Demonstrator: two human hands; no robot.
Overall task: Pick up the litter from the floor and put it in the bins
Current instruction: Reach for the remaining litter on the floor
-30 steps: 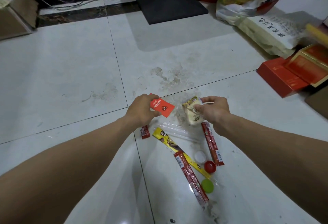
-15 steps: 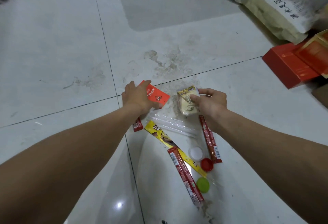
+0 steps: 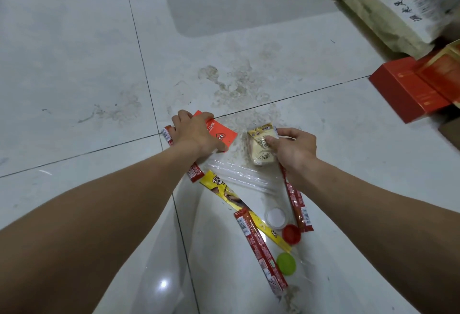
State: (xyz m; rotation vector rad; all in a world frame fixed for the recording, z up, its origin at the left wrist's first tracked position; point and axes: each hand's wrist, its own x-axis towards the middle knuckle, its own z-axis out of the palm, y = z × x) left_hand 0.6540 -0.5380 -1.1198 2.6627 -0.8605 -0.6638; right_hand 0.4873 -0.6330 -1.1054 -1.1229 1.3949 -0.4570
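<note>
Your left hand [image 3: 196, 132] is low over the floor [image 3: 74, 64], fingers curled over the far edge of the orange-red card [image 3: 220, 135] and gripping it. A short red wrapper [image 3: 194, 173] pokes out from under that wrist on both sides. Your right hand [image 3: 293, 149] pinches the cream sachet [image 3: 261, 146], thumb on its front, just above the tiles.

The rest of the litter lies on the floor between your forearms. There's a clear plastic bag [image 3: 239, 176], a yellow stick wrapper [image 3: 234, 201] and a long red wrapper [image 3: 261, 251] lying across it. Another red wrapper [image 3: 297, 204] runs out from under your right wrist. A white cap [image 3: 275, 217], a red cap [image 3: 291, 233] and a green cap [image 3: 286, 264] sit close together. A red box [image 3: 410, 92] and a paper sack [image 3: 398, 9] sit off to the right.
</note>
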